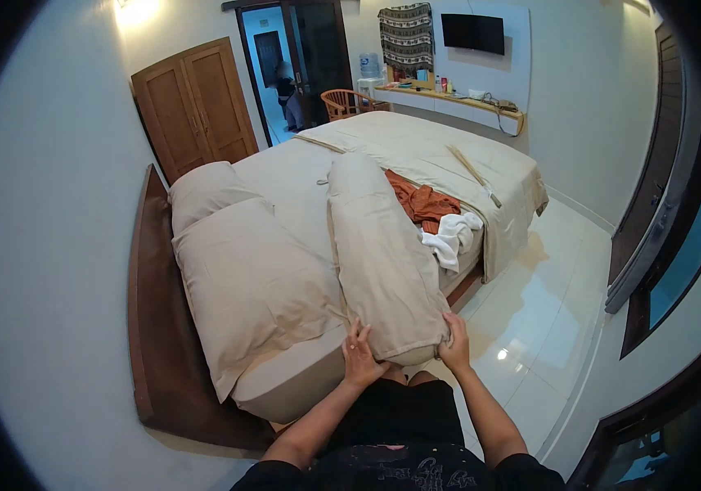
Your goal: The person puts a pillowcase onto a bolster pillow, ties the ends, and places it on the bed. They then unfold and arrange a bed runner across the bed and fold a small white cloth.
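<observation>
The head view looks forward and down from above the left hand (pixel 360 358) and right hand (pixel 454 345), near at six o'clock, over the bed (pixel 289 180) to the far TV (pixel 472 33) at one.

A wooden-framed bed (pixel 297 184) is seen dressed in pale beige, its side backed by a dark brown headboard (pixel 150 327). Two beige pillows (pixel 248 270) are laid beside the headboard, one partly overlapped by the other. A long beige bolster (pixel 387 262) is stretched across the mattress. Beyond it, a crumpled rust-orange cloth (pixel 428 202) and a white cloth (pixel 453 239) are bunched together near the edge. The foot end is covered by a cream bedspread (pixel 416 151), on which a bundle of thin sticks (pixel 473 174) is laid.
</observation>
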Tool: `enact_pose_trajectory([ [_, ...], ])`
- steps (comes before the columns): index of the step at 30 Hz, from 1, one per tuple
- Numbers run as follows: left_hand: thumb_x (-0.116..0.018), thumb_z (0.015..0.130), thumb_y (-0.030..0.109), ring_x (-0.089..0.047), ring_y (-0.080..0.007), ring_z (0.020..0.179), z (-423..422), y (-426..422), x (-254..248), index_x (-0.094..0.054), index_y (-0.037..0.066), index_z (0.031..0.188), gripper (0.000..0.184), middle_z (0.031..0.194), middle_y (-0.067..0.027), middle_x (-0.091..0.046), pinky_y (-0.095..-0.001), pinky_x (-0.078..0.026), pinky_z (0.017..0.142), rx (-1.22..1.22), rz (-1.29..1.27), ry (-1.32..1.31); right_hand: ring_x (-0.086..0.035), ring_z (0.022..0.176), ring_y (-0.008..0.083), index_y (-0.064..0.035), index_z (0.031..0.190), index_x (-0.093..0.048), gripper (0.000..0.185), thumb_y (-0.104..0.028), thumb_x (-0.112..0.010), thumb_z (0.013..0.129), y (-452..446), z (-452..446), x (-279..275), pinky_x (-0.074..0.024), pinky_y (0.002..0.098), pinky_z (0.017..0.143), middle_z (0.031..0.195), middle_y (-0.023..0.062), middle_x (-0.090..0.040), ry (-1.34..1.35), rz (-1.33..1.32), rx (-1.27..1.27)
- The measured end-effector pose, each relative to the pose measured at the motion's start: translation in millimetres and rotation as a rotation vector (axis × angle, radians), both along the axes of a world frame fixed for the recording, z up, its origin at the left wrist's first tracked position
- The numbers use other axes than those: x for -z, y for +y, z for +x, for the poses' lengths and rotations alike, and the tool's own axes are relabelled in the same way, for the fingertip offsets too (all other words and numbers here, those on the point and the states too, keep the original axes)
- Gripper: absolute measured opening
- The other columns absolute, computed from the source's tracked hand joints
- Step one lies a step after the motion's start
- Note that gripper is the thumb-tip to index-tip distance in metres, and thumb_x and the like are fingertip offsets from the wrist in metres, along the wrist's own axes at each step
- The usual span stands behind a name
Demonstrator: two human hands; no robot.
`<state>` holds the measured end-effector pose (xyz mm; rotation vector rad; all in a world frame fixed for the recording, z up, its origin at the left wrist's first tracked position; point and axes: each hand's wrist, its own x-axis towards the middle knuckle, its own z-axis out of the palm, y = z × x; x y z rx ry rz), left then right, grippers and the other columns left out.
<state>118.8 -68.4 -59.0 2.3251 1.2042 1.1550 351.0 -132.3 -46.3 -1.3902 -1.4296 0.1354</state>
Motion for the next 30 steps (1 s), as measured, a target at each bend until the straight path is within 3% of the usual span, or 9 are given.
enact_pose_trajectory([
  [3, -0.083, 0.047, 0.036, -0.025, -0.0358, 0.130, 8.7, -11.7, -24.6, -0.028, 0.014, 0.133, 0.105, 0.142, -0.0149, -0.022, -0.0600, -0.016, 0.103, 0.024, 0.147, 0.067, -0.050, 0.090, 0.0367, 0.0026, 0.094, -0.053, 0.031, 0.008, -0.042, 0.065, 10.4, 3.7, -12.5, -0.0403, 0.0315, 0.081, 0.097, 0.0186, -0.051, 0.042, 0.119, 0.195],
  [7, -0.079, 0.052, 0.030, -0.025, -0.0336, 0.130, 25.3, -14.2, -36.2, -0.040, 0.015, 0.127, 0.085, 0.141, -0.0106, -0.028, -0.0600, -0.013, 0.104, 0.097, 0.253, 0.058, -0.053, 0.070, 0.0317, 0.0049, 0.085, -0.053, 0.013, 0.000, -0.043, 0.078, 36.9, 9.0, -17.7, -0.0415, 0.0306, 0.067, 0.073, 0.0166, -0.053, 0.260, 0.161, 0.114],
  [11, -0.073, 0.052, 0.015, -0.027, -0.0334, 0.128, 34.2, 6.5, -59.9, -0.044, 0.013, 0.121, 0.075, 0.136, -0.0115, -0.035, -0.0572, -0.016, 0.104, -0.015, 0.328, -0.029, -0.054, 0.057, 0.0302, 0.0029, 0.082, -0.059, 0.014, -0.006, -0.049, 0.079, 23.4, 2.3, -56.5, -0.0414, 0.0326, 0.056, 0.067, 0.0193, -0.058, 0.318, -0.056, -0.028],
  [14, -0.072, 0.050, 0.008, -0.033, -0.0339, 0.124, 27.0, 39.8, -61.0, -0.045, 0.011, 0.114, 0.069, 0.129, -0.0115, -0.040, -0.0520, -0.023, 0.102, -0.064, 0.365, -0.214, -0.053, 0.059, 0.0321, 0.0027, 0.081, -0.058, 0.012, -0.007, -0.053, 0.076, -11.2, -25.8, -85.2, -0.0413, 0.0342, 0.055, 0.067, 0.0195, -0.056, -0.032, 0.141, -0.205],
  [18, -0.070, 0.050, 0.004, -0.037, -0.0362, 0.119, 18.0, 40.2, -55.7, -0.044, 0.007, 0.111, 0.066, 0.122, -0.0130, -0.042, -0.0461, -0.027, 0.099, -0.022, 0.309, -0.218, -0.051, 0.059, 0.0348, 0.0027, 0.077, -0.055, 0.009, -0.005, -0.056, 0.072, -15.4, -36.0, -59.5, -0.0396, 0.0354, 0.053, 0.065, 0.0191, -0.051, 0.125, 0.033, -0.197],
  [20, -0.070, 0.054, 0.004, -0.037, -0.0360, 0.119, 4.3, 34.2, -52.0, -0.044, 0.006, 0.111, 0.063, 0.122, -0.0134, -0.042, -0.0465, -0.028, 0.100, 0.036, 0.345, -0.155, -0.052, 0.057, 0.0245, 0.0019, 0.075, -0.055, 0.006, -0.004, -0.057, 0.073, -19.3, -33.6, -42.1, -0.0407, 0.0322, 0.054, 0.063, 0.0138, -0.054, 0.176, -0.053, -0.059],
  [22, -0.069, 0.059, 0.005, -0.037, -0.0349, 0.120, -14.1, 27.3, -45.0, -0.044, 0.005, 0.114, 0.060, 0.125, -0.0143, -0.041, -0.0450, -0.028, 0.102, 0.284, 0.200, -0.197, -0.050, 0.058, 0.0269, 0.0014, 0.074, -0.051, 0.012, -0.003, -0.061, 0.070, -25.0, -33.4, -29.3, -0.0401, 0.0331, 0.055, 0.064, 0.0128, -0.051, 0.171, -0.076, -0.036],
  [27, -0.066, 0.066, 0.010, -0.051, -0.0387, 0.103, -49.3, 23.6, 6.0, -0.047, 0.004, 0.113, 0.051, 0.118, -0.0213, -0.049, -0.0420, -0.045, 0.084, 0.032, -0.063, -0.336, -0.046, 0.073, 0.0317, -0.0019, 0.082, -0.045, 0.042, -0.017, -0.078, 0.061, -40.3, -56.9, -35.7, -0.0384, 0.0374, 0.063, 0.078, 0.0136, -0.044, -0.077, -0.045, 0.067],
  [30, -0.057, 0.073, 0.010, -0.054, -0.0432, 0.086, -54.4, 23.0, 8.8, -0.052, 0.002, 0.107, 0.035, 0.096, -0.0253, -0.057, -0.0444, -0.046, 0.073, 0.053, -0.122, 0.027, -0.045, 0.078, 0.0348, -0.0023, 0.089, -0.043, 0.050, -0.022, -0.079, 0.060, -29.2, -69.4, -37.9, -0.0378, 0.0400, 0.066, 0.084, 0.0158, -0.042, -0.184, -0.036, 0.010],
])
